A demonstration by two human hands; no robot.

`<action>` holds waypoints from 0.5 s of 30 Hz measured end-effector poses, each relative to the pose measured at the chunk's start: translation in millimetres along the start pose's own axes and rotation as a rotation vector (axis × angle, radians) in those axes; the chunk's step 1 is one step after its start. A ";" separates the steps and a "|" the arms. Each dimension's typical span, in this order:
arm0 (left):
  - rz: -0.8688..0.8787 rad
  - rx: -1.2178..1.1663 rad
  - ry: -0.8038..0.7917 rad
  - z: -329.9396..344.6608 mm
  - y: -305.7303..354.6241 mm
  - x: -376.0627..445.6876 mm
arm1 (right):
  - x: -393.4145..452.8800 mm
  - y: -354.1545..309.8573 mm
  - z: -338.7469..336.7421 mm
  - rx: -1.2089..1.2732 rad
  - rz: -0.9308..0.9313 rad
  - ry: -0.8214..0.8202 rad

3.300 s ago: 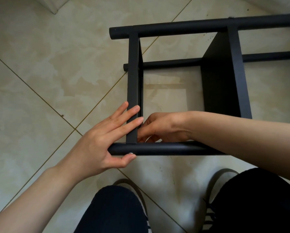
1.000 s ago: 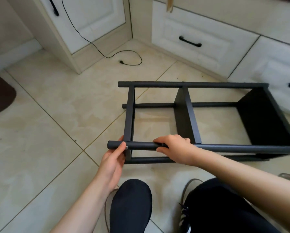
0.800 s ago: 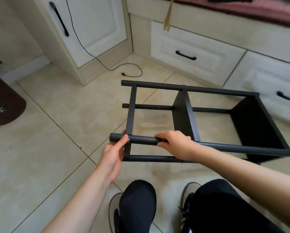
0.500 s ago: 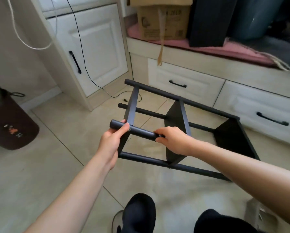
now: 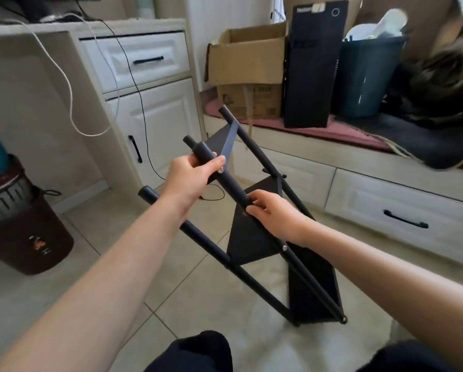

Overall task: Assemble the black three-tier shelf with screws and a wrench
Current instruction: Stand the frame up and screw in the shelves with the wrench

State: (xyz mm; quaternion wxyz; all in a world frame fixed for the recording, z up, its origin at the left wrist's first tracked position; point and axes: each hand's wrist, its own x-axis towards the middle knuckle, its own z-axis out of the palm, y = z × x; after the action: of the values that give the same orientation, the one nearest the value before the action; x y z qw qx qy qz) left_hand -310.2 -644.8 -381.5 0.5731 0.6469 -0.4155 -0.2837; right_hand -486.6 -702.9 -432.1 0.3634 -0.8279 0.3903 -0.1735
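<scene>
Both hands grip one pole (image 5: 226, 181) of the black shelf (image 5: 254, 237): left hand (image 5: 191, 178) near its top end, right hand (image 5: 272, 214) lower. The shelf tilts, foot on tile at five o'clock, bare floor (image 5: 96, 237) toward nine.

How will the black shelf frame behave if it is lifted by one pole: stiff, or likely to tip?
The black shelf frame probably stays stiff, since its poles and panels hold their shape while tilted. Resting on one lower corner, it likely tips if the left hand and right hand let go.
</scene>
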 end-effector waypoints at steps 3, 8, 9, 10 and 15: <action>0.098 0.081 -0.006 10.0 28.9 -16.3 | -25.3 -5.7 -3.5 0.115 0.003 0.072; 0.336 0.208 -0.003 31.0 58.6 -56.4 | -71.6 -3.1 -0.3 0.390 -0.008 0.178; 0.370 0.218 0.005 35.7 61.3 -64.4 | -79.4 -2.0 0.5 0.437 -0.013 0.188; 0.398 0.231 0.017 40.5 62.2 -72.4 | -86.2 -1.0 1.1 0.483 -0.018 0.194; 0.515 0.374 0.103 56.1 42.1 -102.8 | -110.0 5.3 3.0 0.620 -0.003 0.142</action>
State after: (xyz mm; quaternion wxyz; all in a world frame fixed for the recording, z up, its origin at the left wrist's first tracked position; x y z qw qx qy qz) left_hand -417.1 -584.4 -361.8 0.5175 0.6281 -0.5810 -0.0150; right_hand -557.5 -618.8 -438.4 0.5698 -0.6642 0.3420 -0.3423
